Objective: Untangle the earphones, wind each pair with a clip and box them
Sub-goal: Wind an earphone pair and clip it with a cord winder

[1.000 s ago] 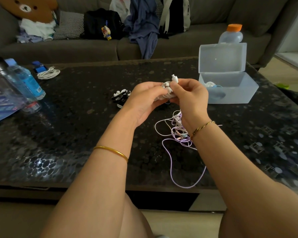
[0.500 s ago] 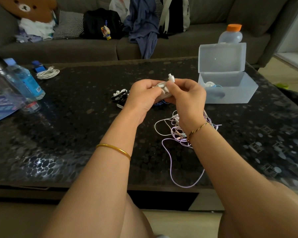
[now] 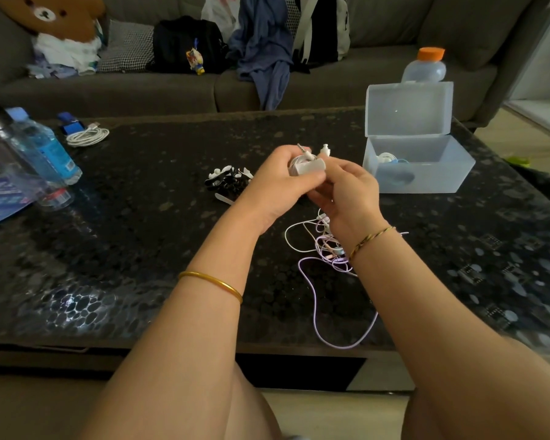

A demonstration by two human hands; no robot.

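Observation:
My left hand (image 3: 277, 182) grips a wound white earphone bundle with a white clip (image 3: 308, 165) round it, held above the table's middle; a jack and an earbud stick out on top. My right hand (image 3: 351, 198) touches the bundle from the right with curled fingers. Below the hands a tangle of white and lilac earphones (image 3: 326, 249) lies on the black table, with one lilac loop reaching the near edge. A heap of black and white clips (image 3: 227, 181) lies left of my hands. The open translucent box (image 3: 426, 176) at the right holds a wound pair with a blue clip.
Water bottles (image 3: 42, 147) and a blue leaflet lie at the left edge. A coiled white cable (image 3: 86, 136) lies at the back left. An orange-capped bottle (image 3: 424, 68) stands behind the box. A grey sofa with bags and clothes runs along the far side.
My hands have turned the bundle, so the white clip now faces me on top. My right hand has dropped slightly lower and to the right of it.

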